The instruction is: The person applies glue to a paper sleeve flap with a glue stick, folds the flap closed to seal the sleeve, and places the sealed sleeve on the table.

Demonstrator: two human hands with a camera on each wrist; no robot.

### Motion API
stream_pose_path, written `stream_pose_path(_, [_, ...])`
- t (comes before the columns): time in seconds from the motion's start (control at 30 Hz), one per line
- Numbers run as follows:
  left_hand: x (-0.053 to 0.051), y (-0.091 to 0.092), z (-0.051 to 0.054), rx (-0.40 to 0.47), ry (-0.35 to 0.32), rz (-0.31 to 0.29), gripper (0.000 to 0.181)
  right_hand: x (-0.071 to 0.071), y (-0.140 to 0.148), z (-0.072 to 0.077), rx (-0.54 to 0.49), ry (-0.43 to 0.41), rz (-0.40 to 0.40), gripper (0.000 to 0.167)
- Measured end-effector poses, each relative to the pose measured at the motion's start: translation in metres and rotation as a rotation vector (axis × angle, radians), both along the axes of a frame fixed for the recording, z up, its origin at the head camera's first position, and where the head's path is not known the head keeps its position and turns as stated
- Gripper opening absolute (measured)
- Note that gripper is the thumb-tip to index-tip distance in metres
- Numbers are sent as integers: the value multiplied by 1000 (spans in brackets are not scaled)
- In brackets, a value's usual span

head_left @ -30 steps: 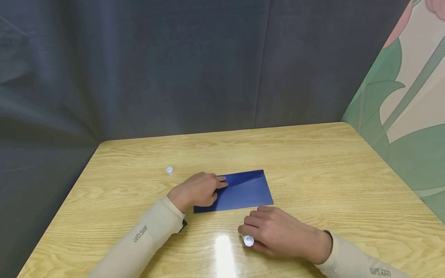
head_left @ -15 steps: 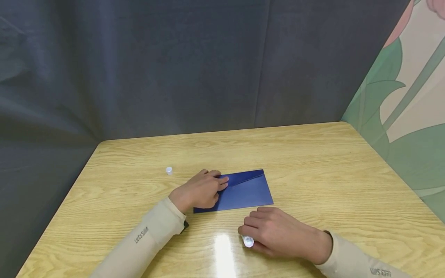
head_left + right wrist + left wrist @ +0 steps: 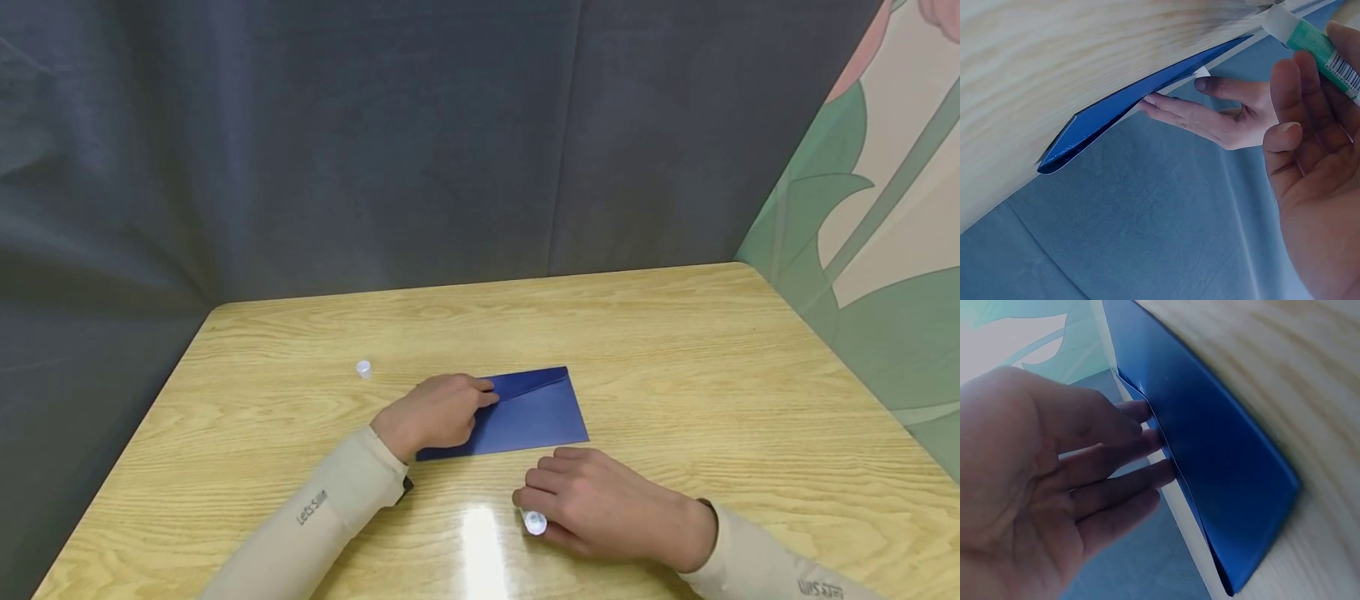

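You have two hands, one left hand [image 3: 435,412] and one right hand [image 3: 600,504], and two pale sleeves [image 3: 330,504]. Items before you, counted: one blue envelope [image 3: 532,417], one green-and-white tube [image 3: 1317,49], one small white cap [image 3: 364,369]. Surroundings: one wooden table [image 3: 675,358], one floral wall panel [image 3: 907,217].

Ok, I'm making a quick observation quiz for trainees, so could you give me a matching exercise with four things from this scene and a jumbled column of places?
Things
1. blue envelope
2. glue stick
3. small white piece
4. dark curtain

Places
A. hanging beyond the far edge of the table
B. held in the right grip
C. lying on the table, touched by the left grip
D. on the table, touching neither grip

Right pairs
1-C, 2-B, 3-D, 4-A
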State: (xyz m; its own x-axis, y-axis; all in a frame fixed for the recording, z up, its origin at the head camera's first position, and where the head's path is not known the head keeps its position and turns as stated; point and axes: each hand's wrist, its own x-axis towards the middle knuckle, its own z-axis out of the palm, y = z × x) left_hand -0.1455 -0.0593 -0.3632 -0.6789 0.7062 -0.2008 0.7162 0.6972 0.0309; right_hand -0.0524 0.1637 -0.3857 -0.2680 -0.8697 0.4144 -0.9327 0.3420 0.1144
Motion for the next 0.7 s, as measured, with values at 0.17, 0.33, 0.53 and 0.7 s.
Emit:
stream_pose_path(0.17, [1,2,1,-19,36,-16,41,-1,0,2,-9,1,6,11])
stream_pose_path(0.33, [2,1,1,-30,-6,20,48,-1,2,2,-10,-3,-16,11])
stream_pose_path(0.53, [2,2,0,4,-20,32,47,-2,5,2,-28,1,-16,18])
stream_pose_path(0.7, [2,3,-1,-6,32,2,46,-5,11,3,-90,-39,-19,22])
